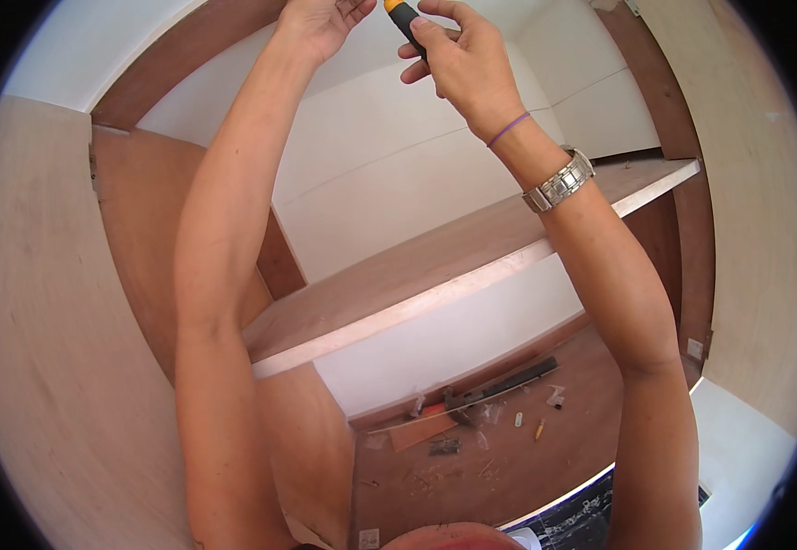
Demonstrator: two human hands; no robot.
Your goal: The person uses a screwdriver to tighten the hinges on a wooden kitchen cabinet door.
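My right hand (472, 69) is raised at the top of the view, closed around a screwdriver (406, 24) with a black and yellow handle. The upper end of the screwdriver runs out of the picture, so its tip is hidden. Just to the left, my left hand (320, 26) is also raised, palm partly showing and fingers curled close to the screwdriver. The top edge cuts off part of those fingers, and what they pinch cannot be made out. Both hands are inside the upper part of a wooden cabinet, above its shelf (398, 266).
Pale cabinet doors stand open at the left (27, 302) and right (737, 183). The shelf's front edge crosses below my forearms. On the brown cabinet bottom (472, 477) lie a hammer (517, 378), a small yellow piece (539, 429), a dark block (445, 446) and scattered debris.
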